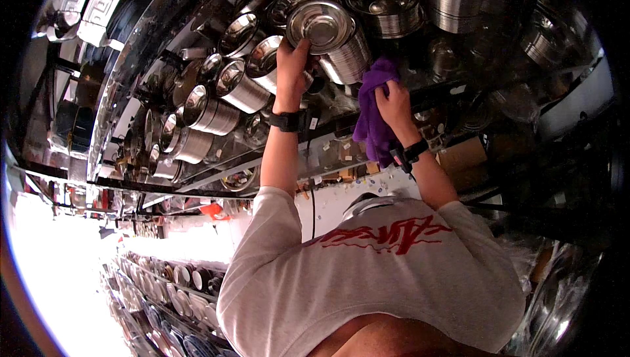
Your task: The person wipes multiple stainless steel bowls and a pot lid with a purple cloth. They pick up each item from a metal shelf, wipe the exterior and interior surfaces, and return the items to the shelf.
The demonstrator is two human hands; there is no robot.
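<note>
A tall stack of shiny metal bowls (344, 59) leans on the shelf in front of me, its round top bowl (325, 27) facing up. My left hand (293, 69) grips the near left rim of this top part, thumb over the edge and fingers hidden underneath. To the right of the stack, my right hand (393, 101) holds a bunched purple cloth (369, 111), which hangs down below the fingers. The cloth's upper end is close to the stack's side; whether they touch I cannot tell. Both wrists wear black straps.
More stacked metal bowls (243, 86) stand left of my left hand, and further stacks (386, 12) rise behind and to the right. A shelf edge (221, 172) runs below my hands. Under it lies a cardboard box (462, 157). Racks of dishes (182, 298) stand at lower left.
</note>
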